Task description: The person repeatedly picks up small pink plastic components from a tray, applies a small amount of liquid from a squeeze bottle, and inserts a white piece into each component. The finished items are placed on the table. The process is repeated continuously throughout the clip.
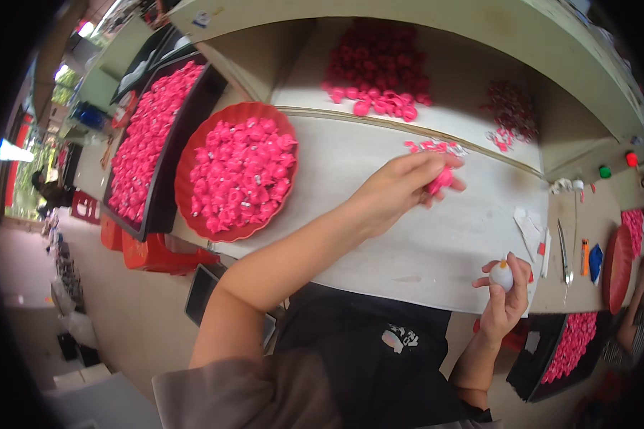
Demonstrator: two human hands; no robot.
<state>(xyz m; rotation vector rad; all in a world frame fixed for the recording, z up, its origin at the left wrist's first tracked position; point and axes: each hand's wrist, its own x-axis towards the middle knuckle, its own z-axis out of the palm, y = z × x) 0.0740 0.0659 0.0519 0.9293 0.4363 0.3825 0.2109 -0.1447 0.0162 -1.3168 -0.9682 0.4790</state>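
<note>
Left to right, we see a red scalloped bowl [186, 187] heaped with pink pieces [243, 175]; the left forearm [297, 249] passes near its rim, so we judge that a careless elbow swing could spill some. Over the tabletop [343, 157], the left hand [408, 179] has its fingers curled around a small pink piece [440, 180], thumb and fingers nearly closed. A slack pinch could let it drop among the small pink-and-white parts [452, 149] lying just beyond. Farther right, the right hand [512, 297], its fingers partly curled, grips a white bulb-shaped object [501, 277] above the tabletop's near right part; if this is a dispenser, too hard a squeeze might drip on the work.

As for orientation, we cannot fix the pink piece's long axis or pointing, since the fingers cover much of it. The white bulb looks nearly round, with no clear long axis; its yellow-orange tip [503, 264] points upward and away from the wearer.
</note>
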